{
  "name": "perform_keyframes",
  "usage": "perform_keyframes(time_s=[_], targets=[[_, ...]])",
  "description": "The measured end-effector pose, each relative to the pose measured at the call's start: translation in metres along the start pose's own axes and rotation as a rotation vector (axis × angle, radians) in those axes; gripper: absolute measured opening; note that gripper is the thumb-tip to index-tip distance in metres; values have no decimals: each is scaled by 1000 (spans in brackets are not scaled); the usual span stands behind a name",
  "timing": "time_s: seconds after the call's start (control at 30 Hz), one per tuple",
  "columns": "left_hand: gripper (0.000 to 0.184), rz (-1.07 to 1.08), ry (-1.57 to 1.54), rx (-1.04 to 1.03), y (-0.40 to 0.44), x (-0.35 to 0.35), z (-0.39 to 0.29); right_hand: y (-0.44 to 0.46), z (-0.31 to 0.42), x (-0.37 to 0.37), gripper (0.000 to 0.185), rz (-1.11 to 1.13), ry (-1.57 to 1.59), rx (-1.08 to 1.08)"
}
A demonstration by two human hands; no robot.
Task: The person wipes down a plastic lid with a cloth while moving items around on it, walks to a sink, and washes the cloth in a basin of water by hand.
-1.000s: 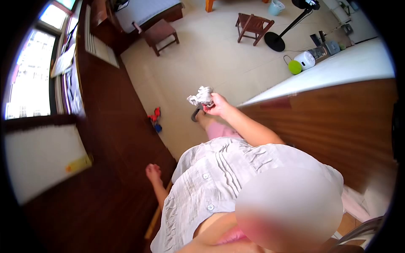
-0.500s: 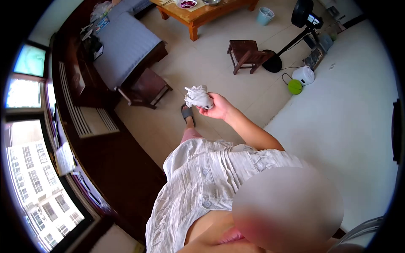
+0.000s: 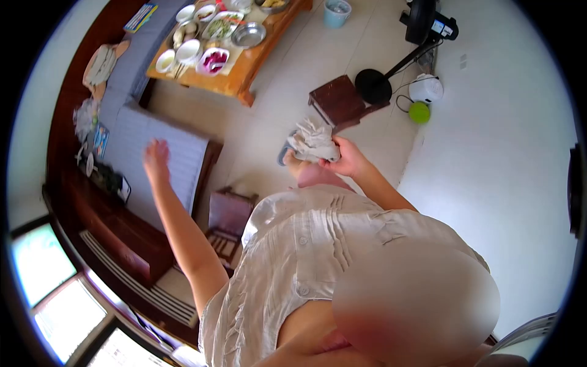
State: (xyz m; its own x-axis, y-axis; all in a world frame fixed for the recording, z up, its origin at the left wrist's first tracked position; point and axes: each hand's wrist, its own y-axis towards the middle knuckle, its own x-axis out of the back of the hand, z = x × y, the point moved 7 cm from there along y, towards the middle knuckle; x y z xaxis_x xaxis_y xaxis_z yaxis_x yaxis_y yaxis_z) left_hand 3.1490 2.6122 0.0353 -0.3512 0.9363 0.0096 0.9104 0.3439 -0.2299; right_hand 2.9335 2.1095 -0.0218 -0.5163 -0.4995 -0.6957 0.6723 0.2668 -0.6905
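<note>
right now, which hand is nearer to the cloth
Right. The right hand grips the cloth at its right side; the left hand is apart from it, out to the left.

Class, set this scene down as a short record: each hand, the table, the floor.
Right hand: gripping a crumpled pale cloth
Left hand: held out, blurred, no object visible in it
Table: wooden, bearing bowls and dishes, including a metal bowl
Floor: dark chair near a standing fan; light-blue bucket

1 black fan (image 3: pixel 422 23) stands beside a chair (image 3: pixel 336 101); dishes (image 3: pixel 249 35) fill a table (image 3: pixel 255 68).
</note>
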Motion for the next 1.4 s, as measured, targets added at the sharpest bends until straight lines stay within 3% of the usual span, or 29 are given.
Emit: perform_keyframes(time_s=[0.07,0.1,0.13,0.17,0.27,0.33,0.4,0.47,0.63,0.7,0.77,0.9,1.03,1.17,1.4], targets=[[50,205,186,-355,6,-146,-189,35,40,-2,29,-152,28,-34],[49,167,130,-573,-23,-208,-273,54,58,-5,29,-156,45,-27],[51,-35,624,-963,-64,-254,-350,82,88,-12,29,-144,24,-13],[54,122,105,-1104,-42,-271,-398,107,108,-20,29,-135,20,-5],[51,612,-88,-1721,-101,-322,-493,167,173,-63,25,-155,65,10],[51,830,-177,-1902,-102,-351,-502,196,227,-111,24,-168,75,61],[51,948,-234,-1947,-79,-389,-499,209,275,-163,23,-232,37,97],[51,1029,-278,-1943,-45,-427,-492,238,316,-196,24,-80,-43,91],[51,1079,-374,-1938,63,-537,-482,321,438,-189,26,-227,59,135],[51,1090,-409,-1937,97,-583,-485,353,464,-166,26,-23,309,19],[51,1130,-428,-1931,123,-645,-494,358,515,-166,27,-92,360,98],[51,1284,-463,-1939,152,-779,-507,362,650,-177,27,-280,368,237],[51,1376,-481,-1944,159,-913,-507,407,802,-173,28,-189,372,364],[51,1433,-520,-1955,163,-1052,-519,422,961,-188,29,20,497,268],[51,1416,-585,-1956,205,-1258,-549,397,1180,-177,28,-58,495,409]])
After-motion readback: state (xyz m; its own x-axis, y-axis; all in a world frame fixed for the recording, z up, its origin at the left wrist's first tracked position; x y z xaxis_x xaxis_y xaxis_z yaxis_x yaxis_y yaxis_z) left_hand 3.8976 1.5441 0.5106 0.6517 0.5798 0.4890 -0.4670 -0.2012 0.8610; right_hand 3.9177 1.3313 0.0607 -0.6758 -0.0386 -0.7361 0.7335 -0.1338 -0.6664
